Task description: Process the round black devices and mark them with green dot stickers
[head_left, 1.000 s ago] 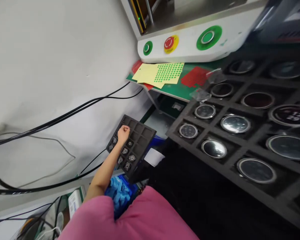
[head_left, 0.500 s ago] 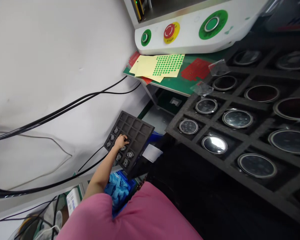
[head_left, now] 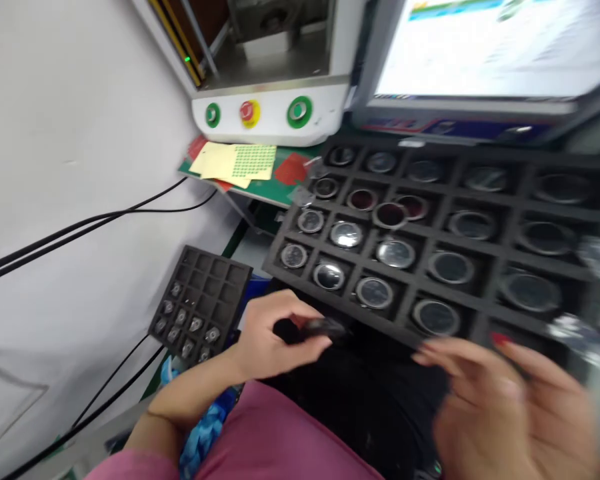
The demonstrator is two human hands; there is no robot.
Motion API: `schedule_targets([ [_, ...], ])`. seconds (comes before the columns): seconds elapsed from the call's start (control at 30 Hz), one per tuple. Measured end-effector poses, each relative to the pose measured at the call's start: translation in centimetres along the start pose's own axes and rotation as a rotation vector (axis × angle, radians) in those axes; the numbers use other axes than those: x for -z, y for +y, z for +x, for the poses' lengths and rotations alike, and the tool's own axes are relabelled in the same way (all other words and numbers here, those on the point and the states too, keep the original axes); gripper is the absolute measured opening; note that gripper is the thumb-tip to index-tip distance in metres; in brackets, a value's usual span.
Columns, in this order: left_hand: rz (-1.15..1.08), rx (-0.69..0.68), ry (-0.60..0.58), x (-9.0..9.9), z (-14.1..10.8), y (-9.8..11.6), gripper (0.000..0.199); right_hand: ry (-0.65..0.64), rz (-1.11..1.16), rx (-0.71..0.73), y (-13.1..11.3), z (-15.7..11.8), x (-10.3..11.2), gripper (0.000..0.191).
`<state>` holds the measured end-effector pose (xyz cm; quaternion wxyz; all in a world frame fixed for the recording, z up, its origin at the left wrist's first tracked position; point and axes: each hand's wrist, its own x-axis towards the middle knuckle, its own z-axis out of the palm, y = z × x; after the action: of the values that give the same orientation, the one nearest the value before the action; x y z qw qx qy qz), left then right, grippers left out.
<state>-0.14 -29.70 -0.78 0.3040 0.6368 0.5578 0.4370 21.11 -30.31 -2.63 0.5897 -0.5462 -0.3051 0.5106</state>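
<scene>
Two hands (head_left: pixel 265 337) (head_left: pixel 510 413) at six and four o'clock; two compartmented trays (head_left: pixel 216 288) (head_left: pixel 351 280) at eight and three; two green push-buttons (head_left: pixel 213 115) (head_left: pixel 299 111), one emergency-stop button (head_left: pixel 247 111), eleven to twelve.

I am stationed in a factory workshop. Identifying features: a machine panel (head_left: pixel 273 131) with emergency-stop button (head_left: pixel 247 111) and green push-buttons (head_left: pixel 299 112), behind the worktop (head_left: pixel 267 189)'s left corner; a monitor (head_left: pixel 480 53) to its right; a large compartmented tray (head_left: pixel 305 280) of round, glossy parts (head_left: pixel 374 293).
</scene>
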Motion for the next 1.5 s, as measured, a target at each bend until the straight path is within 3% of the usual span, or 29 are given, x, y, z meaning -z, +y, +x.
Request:
schedule_targets([
  [0.07, -0.05, -0.16, -0.064, -3.1, 1.1, 2.2, 0.012, -0.032, -0.024, 0.101, -0.2, 0.4, -1.2, 0.031],
  [0.13, -0.045, -0.232, -0.08, -5.4, 1.6, 3.3, 0.017, -0.056, -0.027, 0.175, -0.5, 0.8, -2.1, 0.024],
  [0.2, -0.106, -0.296, -0.122, -6.9, 1.9, 3.7, 0.028, 0.002, 0.0, 0.23, -0.9, 1.2, -2.4, 0.018],
  [0.3, -0.311, -0.316, -0.295, -7.8, 2.4, 3.5, 0.055, 0.099, 0.063, 0.24, -1.5, 1.4, -2.1, 0.019],
  [0.4, -0.427, -0.25, -0.469, -7.7, 3.2, 3.1, 0.072, 0.083, 0.051, 0.21, -1.6, 1.3, -1.8, 0.022],
  [0.5, -0.523, -0.142, -0.548, -7.3, 3.7, 2.5, 0.071, 0.021, 0.031, 0.202, -1.4, 1.1, -1.8, 0.023],
  [0.6, -0.621, -0.028, -0.558, -7.2, 3.7, 2.0, 0.063, -0.029, 0.035, 0.203, -1.1, 0.9, -2.0, 0.021],
  [0.73, -0.685, 0.016, -0.542, -7.3, 3.3, 1.7, 0.065, -0.011, -0.011, 0.227, -0.8, 0.8, -2.0, 0.021],
  [0.9, -0.623, -0.03, -0.5, -7.4, 3.3, 1.7, 0.067, 0.056, -0.006, 0.283, -0.8, 1.3, -2.3, 0.024],
  [1.2, -0.682, -0.097, -0.607, -7.1, 3.9, 0.8, 0.065, 0.007, 0.051, 0.349, -0.9, 0.8, -2.3, 0.024],
  [1.3, -0.598, -0.16, -0.539, -7.1, 4.0, 0.6, 0.059, -0.042, 0.003, 0.348, -0.7, 1.1, -2.2, 0.023],
  [1.43, -0.608, -0.22, -0.44, -6.7, 3.9, 0.9, 0.064, 0.14, -0.121, 0.446, -1.3, 1.4, -1.5, 0.02],
  [1.5, -0.615, -0.162, -0.444, -6.4, 3.8, 1.2, 0.065, 0.081, -0.075, 0.312, -2.2, 1.0, -0.8, 0.011],
])
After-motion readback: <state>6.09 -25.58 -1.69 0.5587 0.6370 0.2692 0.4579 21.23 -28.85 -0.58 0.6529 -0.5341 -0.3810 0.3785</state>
